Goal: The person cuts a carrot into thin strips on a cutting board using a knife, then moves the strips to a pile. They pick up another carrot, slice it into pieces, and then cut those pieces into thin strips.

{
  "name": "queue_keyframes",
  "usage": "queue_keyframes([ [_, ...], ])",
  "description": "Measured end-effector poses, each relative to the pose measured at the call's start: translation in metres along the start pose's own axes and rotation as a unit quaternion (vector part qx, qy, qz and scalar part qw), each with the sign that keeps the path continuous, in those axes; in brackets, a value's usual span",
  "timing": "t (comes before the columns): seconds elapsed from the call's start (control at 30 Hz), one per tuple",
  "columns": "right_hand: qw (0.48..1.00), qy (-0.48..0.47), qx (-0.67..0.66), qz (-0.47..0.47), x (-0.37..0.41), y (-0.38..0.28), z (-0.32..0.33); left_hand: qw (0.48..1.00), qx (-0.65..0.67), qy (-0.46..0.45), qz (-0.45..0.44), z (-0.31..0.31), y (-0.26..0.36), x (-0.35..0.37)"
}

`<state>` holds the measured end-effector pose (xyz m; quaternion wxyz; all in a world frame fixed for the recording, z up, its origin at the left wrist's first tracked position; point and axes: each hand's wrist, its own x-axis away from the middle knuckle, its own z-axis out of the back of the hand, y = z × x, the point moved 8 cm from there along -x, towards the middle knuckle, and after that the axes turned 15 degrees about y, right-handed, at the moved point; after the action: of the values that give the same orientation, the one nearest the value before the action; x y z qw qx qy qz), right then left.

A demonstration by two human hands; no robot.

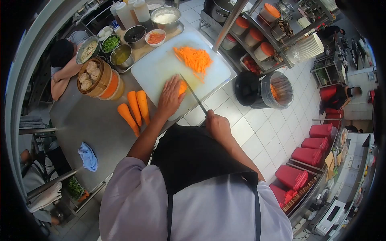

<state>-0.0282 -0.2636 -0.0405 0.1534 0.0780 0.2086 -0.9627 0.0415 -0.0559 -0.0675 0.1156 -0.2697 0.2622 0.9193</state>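
Note:
My left hand (171, 96) presses on a piece of carrot (182, 88) on the white cutting board (152, 68), its fingers curled over it. My right hand (217, 125) grips the handle of a knife (194, 95), whose blade lies right beside the carrot piece. A heap of orange carrot strips (194, 59) rests on the far right part of the board. Left of the board, several whole peeled carrots (138, 106) lie side by side on the metal table (88, 120).
Bowls, including one of white powder (165, 17), and squeeze bottles (141, 11) stand behind the board. A bamboo steamer (93, 76) and a blue cloth (87, 156) are at the left. A lined bin (276, 90) stands right. Other people are at the left edge and far right.

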Motion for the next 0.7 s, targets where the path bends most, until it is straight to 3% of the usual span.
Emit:
queue_keyframes([
  [0.27,1.0,0.007,-0.008,-0.007,0.007,-0.001,0.002,0.998,-0.015,-0.055,-0.024,-0.003,0.0,0.0],
  [0.47,1.0,0.011,-0.004,0.029,0.01,-0.006,0.0,0.999,0.047,0.013,0.017,0.013,-0.002,0.001],
  [0.7,0.999,0.021,-0.002,0.033,0.015,-0.005,0.004,0.998,0.054,0.009,0.011,0.017,0.002,0.0],
])
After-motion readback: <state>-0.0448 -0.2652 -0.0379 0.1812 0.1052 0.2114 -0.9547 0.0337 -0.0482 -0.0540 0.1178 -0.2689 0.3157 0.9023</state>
